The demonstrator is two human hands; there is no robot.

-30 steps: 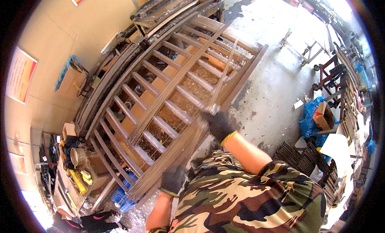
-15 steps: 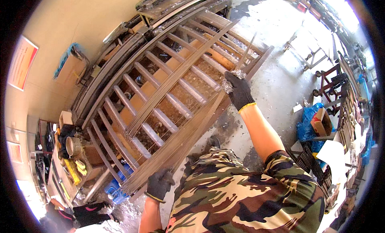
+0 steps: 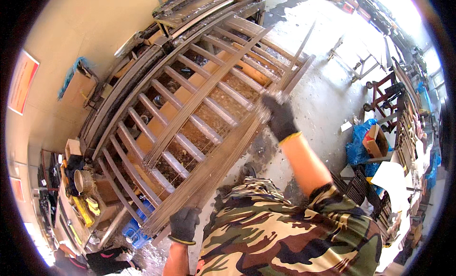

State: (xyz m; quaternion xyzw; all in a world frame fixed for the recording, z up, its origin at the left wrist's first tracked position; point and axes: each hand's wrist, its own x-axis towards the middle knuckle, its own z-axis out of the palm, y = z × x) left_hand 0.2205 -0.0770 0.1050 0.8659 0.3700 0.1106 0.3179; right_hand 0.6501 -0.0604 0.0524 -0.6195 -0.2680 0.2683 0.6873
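Note:
A long bundle of thin metal strips [image 3: 216, 157] lies slantwise across the near side of a slatted metal rack [image 3: 177, 164]. At its far part, my right hand [image 3: 281, 118] in a black glove is closed round a silvery crumpled wad of steel wool [image 3: 264, 110], pressed against the strips; motion blurs it. Some strip ends [image 3: 300, 48] stick out beyond that hand. My left hand [image 3: 184, 224], also black-gloved, is curled closed at the bundle's near end; what it grips is hidden. A second bundle of strips [image 3: 204, 98] rests farther back on the slats.
Left of the rack stands a cluttered bench with a tape roll [image 3: 84, 181] and yellow tools [image 3: 85, 212]. A blue plastic container [image 3: 135, 233] sits below the rack's near end. At right are a blue bag [image 3: 356, 145], an open carton [image 3: 375, 140] and a wheeled frame [image 3: 380, 98].
My right hand has slid a little nearer along the strips with the steel wool, and more strip length shows beyond it. My left fingers have curled in more. The view has shifted slightly.

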